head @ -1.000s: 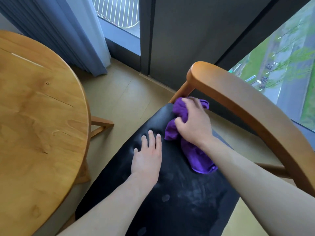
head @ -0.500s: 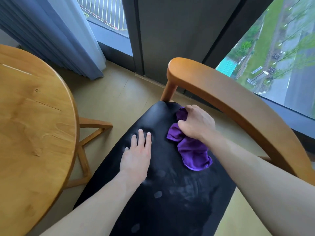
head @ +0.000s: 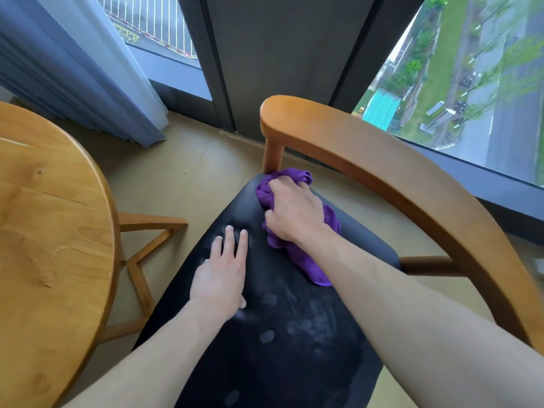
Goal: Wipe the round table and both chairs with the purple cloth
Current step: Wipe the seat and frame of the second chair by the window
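The right hand has its grip curled tight around the bunched purple microfibre cloth, pressing it onto the far corner of the black padded seat of the curved-back wooden chair, just beside the chair's upright post. The left hand lies flat on the seat near the cloth, its grip spread with fingers straight and holding nothing, among pale smudges on the black surface. The round honey-coloured wooden bench stands to the left, apart from the chair, with a blue-grey pleated curtain beyond it.
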Motion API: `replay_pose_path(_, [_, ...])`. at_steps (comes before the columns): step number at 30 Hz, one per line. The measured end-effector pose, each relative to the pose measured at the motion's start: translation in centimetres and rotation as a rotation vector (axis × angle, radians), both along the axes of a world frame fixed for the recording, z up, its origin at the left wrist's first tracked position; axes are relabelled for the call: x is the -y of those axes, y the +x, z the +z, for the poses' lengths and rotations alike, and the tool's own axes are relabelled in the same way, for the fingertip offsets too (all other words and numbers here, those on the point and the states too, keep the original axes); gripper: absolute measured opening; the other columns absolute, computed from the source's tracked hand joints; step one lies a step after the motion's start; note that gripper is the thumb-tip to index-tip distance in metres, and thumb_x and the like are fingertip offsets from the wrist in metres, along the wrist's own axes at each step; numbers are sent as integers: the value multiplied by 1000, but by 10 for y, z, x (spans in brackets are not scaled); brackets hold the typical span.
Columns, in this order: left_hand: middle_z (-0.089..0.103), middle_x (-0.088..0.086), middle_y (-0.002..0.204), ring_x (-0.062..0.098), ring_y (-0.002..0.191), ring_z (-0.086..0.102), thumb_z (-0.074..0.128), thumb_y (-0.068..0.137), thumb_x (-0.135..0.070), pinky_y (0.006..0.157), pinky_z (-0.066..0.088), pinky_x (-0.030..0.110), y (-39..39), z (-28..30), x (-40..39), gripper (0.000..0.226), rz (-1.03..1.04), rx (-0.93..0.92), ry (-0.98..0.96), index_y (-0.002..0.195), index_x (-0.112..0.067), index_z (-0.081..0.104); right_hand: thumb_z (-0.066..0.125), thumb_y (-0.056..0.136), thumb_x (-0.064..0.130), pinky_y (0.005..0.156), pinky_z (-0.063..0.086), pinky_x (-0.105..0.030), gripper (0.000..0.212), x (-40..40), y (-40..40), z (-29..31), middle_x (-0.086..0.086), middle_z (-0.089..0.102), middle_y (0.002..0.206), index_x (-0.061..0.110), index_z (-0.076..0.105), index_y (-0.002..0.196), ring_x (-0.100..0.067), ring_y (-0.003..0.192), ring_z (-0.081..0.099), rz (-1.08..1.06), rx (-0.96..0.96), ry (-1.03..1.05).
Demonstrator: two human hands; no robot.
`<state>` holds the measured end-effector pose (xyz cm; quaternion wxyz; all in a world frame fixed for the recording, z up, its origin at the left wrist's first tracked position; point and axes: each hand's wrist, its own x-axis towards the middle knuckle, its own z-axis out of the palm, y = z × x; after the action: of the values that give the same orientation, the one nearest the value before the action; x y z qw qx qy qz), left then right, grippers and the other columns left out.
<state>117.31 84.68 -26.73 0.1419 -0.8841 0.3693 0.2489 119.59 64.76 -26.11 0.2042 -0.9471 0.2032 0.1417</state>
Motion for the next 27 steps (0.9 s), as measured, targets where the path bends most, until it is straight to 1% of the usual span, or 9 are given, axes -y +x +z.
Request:
replay_pose_path(6, [-13, 16, 171, 30, 158, 11, 85, 73, -59, 93, 52, 27, 0, -1, 0, 147, -2, 0, -9, 159, -13, -25, 56, 76, 26, 76, 35, -34, 32, 50, -65, 1, 3, 57, 118, 25, 56, 108, -30, 110, 55, -180, -92, -109])
replay_pose_path(8, [-13, 16, 171, 30, 158, 12, 86, 73, -58, 92, 52, 27, 0, -2, 0, 147, 3, 0, -7, 159, -13, -25, 55, 74, 25, 75, 36, -33, 22, 63, -76, 2, 0, 59, 110, 23, 55, 96, -32, 110, 59, -255, -140, -135])
replay_pose_path(10, [-12, 17, 171, 31, 157, 13, 87, 72, -57, 93, 52, 29, -1, -1, 0, 147, 10, 11, -2, 159, -13, -23, 55, 73, 23, 73, 38, -32, 9, 71, -72, 3, -1, 58, 95, 21, 50, 81, -34, 104, 62, -361, -149, -43])
replay_pose_path(12, [-11, 18, 170, 32, 157, 14, 88, 71, -55, 95, 53, 32, -2, -1, 1, 147, 8, 20, 1, 160, -12, -22, 57, 76, 20, 72, 40, -29, 4, 69, -53, 2, 1, 63, 89, 19, 55, 79, -30, 98, 63, -460, -77, 123])
replay_pose_path(15, [-11, 17, 171, 33, 157, 14, 88, 71, -56, 96, 53, 32, -3, 1, 2, 147, 7, 23, 13, 160, -13, -22, 52, 76, 13, 74, 47, -29, 17, 51, -13, 2, 6, 68, 86, 19, 64, 85, -23, 94, 62, -377, 39, 271])
replay_pose_path(17, [-10, 16, 171, 33, 157, 14, 87, 71, -58, 95, 54, 32, -2, 2, 2, 148, 3, 28, 18, 160, -14, -22, 48, 74, 12, 72, 49, -30, 22, 44, 4, 3, 9, 65, 82, 24, 64, 83, -23, 90, 59, -287, 19, 304])
replay_pose_path(20, [-9, 14, 171, 30, 157, 15, 86, 70, -62, 93, 55, 30, -1, 4, 3, 149, -13, 33, 28, 159, -14, -23, 49, 69, 14, 77, 54, -33, 30, 52, 1, 1, 13, 65, 96, 33, 62, 90, -24, 100, 61, -171, -70, 244])
replay_pose_path(22, [-10, 13, 171, 29, 157, 14, 85, 70, -63, 91, 54, 28, -1, 7, 3, 149, -9, 29, 30, 159, -14, -24, 52, 72, 15, 76, 47, -33, 25, 63, -23, -1, 8, 60, 105, 35, 52, 88, -27, 107, 60, -153, -96, 138])
replay_pose_path(27, [-10, 11, 172, 27, 156, 14, 86, 71, -61, 87, 56, 24, 0, 10, 4, 147, 0, 2, 37, 160, -16, -22, 56, 81, 17, 74, 36, -34, 18, 89, -123, -4, -3, 59, 113, 26, 46, 92, -35, 109, 60, -338, -174, -132])
